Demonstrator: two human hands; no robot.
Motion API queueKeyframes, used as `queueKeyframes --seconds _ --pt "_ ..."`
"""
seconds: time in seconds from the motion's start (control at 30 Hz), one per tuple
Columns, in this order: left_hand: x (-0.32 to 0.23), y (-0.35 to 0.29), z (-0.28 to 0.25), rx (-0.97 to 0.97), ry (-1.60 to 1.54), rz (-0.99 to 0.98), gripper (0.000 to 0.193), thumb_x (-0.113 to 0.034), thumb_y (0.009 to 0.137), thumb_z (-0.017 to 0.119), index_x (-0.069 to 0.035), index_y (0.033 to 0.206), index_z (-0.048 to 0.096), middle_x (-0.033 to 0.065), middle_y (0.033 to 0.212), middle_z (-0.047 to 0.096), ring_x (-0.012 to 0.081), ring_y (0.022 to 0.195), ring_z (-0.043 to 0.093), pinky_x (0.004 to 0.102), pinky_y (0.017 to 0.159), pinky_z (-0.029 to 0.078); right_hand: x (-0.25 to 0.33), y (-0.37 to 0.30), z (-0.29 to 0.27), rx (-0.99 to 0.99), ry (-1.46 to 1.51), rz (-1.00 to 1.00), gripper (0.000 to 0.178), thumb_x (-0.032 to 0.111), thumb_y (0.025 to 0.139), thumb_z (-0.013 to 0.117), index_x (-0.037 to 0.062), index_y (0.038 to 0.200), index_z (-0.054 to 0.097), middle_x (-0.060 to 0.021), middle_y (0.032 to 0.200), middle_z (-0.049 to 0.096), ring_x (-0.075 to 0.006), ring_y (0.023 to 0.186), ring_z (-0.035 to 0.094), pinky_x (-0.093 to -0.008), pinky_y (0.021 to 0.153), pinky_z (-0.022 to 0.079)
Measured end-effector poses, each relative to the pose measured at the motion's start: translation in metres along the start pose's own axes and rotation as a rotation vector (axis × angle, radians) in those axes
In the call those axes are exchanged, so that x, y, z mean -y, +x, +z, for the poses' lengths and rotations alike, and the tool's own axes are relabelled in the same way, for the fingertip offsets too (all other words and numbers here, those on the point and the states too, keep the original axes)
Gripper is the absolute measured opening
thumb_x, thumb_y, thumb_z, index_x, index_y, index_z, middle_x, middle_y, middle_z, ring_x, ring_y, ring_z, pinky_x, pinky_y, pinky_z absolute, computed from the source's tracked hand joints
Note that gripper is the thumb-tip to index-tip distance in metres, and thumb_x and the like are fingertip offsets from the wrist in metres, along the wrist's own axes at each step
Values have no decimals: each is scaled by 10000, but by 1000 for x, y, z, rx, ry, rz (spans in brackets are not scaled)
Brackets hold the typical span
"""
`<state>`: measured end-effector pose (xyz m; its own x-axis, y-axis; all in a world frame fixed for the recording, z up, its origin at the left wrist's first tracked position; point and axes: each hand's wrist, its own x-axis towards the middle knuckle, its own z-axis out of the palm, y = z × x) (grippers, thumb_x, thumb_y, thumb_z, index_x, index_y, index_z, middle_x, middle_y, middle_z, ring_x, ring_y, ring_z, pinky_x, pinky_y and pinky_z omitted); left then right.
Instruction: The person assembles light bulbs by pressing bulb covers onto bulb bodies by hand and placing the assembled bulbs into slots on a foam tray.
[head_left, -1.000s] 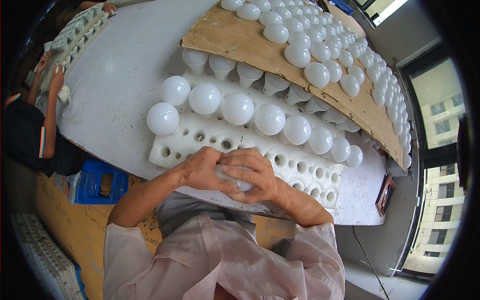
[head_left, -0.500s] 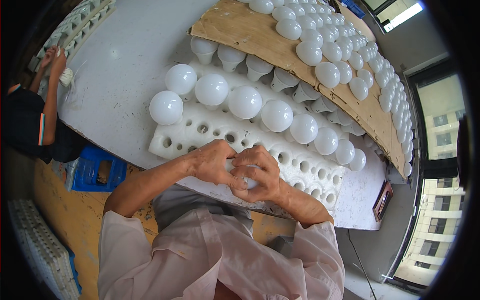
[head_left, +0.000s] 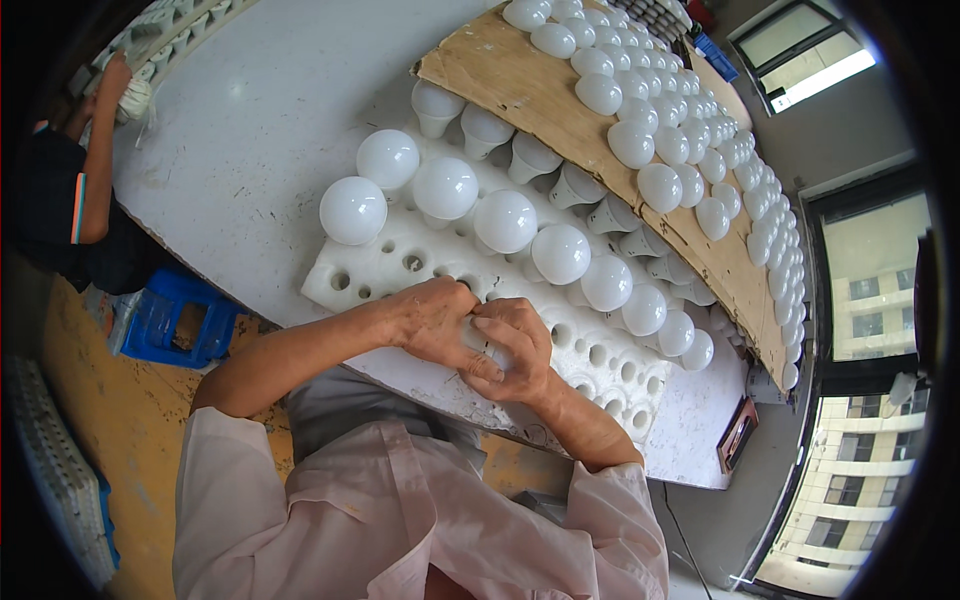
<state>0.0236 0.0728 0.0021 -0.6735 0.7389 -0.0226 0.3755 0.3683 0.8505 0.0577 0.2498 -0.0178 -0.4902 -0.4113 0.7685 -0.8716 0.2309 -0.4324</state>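
My left hand (head_left: 432,318) and my right hand (head_left: 518,348) meet close together over the near edge of the table. Fingers and thumbs of both are curled round a white light bulb (head_left: 484,342), most of it hidden by them. Just beyond my hands lies a white foam tray (head_left: 345,262) with rows of round holes. White round bulbs (head_left: 445,188) stand in its far rows, while the holes nearest me hold none.
Behind the tray, a brown board (head_left: 490,60) rests above more bulbs (head_left: 485,128) and carries many white domes (head_left: 630,143). At the far left, a co-worker's arm (head_left: 100,150) reaches toward another tray (head_left: 180,40). A blue stool (head_left: 180,315) stands on the floor.
The view has shifted slightly, so the table and bulbs sit differently in it. My hands stay together round the bulb, with the right fingers curled a little differently.
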Motion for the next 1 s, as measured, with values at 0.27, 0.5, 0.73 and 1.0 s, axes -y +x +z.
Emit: queueKeyframes --seconds 0.27,0.5,0.73,1.0 --pt "-6 2 8 28 183 -103 812 -731 643 665 76 718 620 221 618 614 372 625 645 414 599 513 -1 -2 0 -56 40 -52 926 63 547 779 66 1370 355 -126 917 561 -286 787 588 -378 681 496" --pt "5 4 20 16 145 -44 654 -612 660 705 33 678 598 169 633 629 328 602 640 384 582 519 4 3 0 -24 58 -31 835 112 555 808 59 1315 466 -70 811 600 -263 735 598 -358 653 489" --pt "13 1 19 -85 42 81 567 -541 658 694 10 595 578 167 538 583 327 533 623 386 521 507 4 10 1 64 -38 -27 428 76 546 784 65 958 666 -45 818 587 -223 743 602 -331 634 490" --pt "11 -2 18 -112 81 60 527 -484 626 744 19 666 592 150 621 631 301 547 633 377 555 511 0 6 7 58 -37 -93 465 76 527 812 82 947 611 -53 867 596 -244 796 590 -348 684 498"
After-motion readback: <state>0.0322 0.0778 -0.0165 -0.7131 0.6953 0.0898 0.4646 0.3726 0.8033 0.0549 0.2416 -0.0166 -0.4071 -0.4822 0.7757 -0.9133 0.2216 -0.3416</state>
